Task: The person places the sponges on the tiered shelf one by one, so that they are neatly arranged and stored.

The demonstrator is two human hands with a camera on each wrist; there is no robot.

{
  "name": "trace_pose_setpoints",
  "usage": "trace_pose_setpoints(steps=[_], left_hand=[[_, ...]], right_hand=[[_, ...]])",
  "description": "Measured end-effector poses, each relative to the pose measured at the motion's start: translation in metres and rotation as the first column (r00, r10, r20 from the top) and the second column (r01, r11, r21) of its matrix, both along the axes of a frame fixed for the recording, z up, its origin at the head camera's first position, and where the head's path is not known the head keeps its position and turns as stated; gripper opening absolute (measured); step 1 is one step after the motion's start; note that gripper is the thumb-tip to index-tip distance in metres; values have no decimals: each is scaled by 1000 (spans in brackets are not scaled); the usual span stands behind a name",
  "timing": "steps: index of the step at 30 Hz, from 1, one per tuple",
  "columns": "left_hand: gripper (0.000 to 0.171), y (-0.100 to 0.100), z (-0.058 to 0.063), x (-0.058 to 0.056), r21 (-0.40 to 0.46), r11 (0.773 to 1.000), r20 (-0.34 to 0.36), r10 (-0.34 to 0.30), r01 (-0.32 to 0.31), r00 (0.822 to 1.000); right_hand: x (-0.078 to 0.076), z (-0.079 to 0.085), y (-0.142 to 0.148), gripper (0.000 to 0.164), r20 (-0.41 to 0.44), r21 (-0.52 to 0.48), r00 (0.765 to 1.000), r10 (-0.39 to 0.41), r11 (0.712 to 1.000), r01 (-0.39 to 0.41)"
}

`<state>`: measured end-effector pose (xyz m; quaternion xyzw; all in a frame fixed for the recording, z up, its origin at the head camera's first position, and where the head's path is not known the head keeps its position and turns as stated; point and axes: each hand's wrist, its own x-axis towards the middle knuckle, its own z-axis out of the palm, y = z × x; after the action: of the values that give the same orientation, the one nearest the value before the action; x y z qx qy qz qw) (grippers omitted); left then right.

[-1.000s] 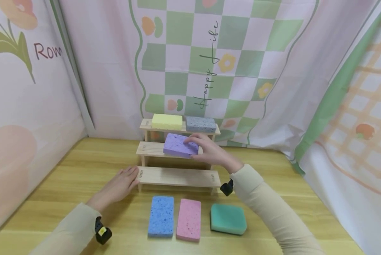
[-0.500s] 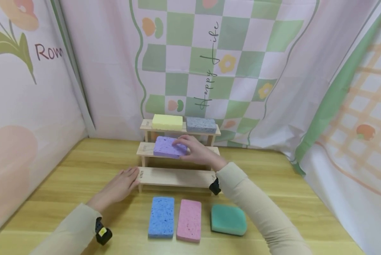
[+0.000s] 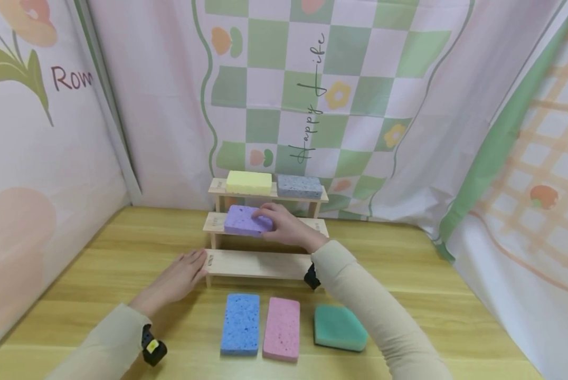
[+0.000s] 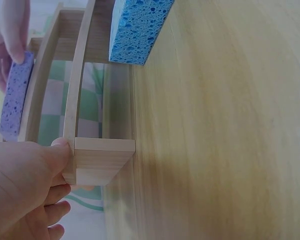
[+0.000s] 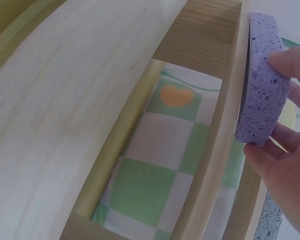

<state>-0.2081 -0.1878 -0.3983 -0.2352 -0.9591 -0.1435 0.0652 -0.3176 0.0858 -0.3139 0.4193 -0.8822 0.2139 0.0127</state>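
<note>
Checked cloth [image 3: 267,45] hangs behind a purple, rectangular, pore-pitted sponge [image 3: 240,220].

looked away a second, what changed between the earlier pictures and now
The purple sponge, held by the right hand throughout, moved left and slightly down at the middle step. Nothing was newly grasped or released. The left hand stayed at the bottom step; the yellow sponge, grey sponge, blue sponge, pink sponge and green sponge stayed put.
</note>
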Motion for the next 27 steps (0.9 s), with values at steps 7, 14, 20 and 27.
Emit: trace_pose_setpoints(steps=[7, 14, 20, 27], left_hand=[[48, 0, 1, 0, 7, 1000, -3, -4, 4, 1000], [48, -1, 0, 1, 8, 1000, -9, -5, 5, 1000], [48, 0, 2, 1, 14, 1000, -9, -7, 7, 1000], [47, 0, 4, 2, 10, 1000, -6, -4, 4, 1000]], right_hand=[[-3, 0, -5, 41, 44, 4, 999, -12, 1000, 12], [-6, -1, -7, 41, 64, 34, 998, -18, 999, 15], [-7, -1, -8, 41, 47, 43, 999, -3, 999, 1], [-8, -1, -10, 43, 64, 54, 998, -6, 999, 2]])
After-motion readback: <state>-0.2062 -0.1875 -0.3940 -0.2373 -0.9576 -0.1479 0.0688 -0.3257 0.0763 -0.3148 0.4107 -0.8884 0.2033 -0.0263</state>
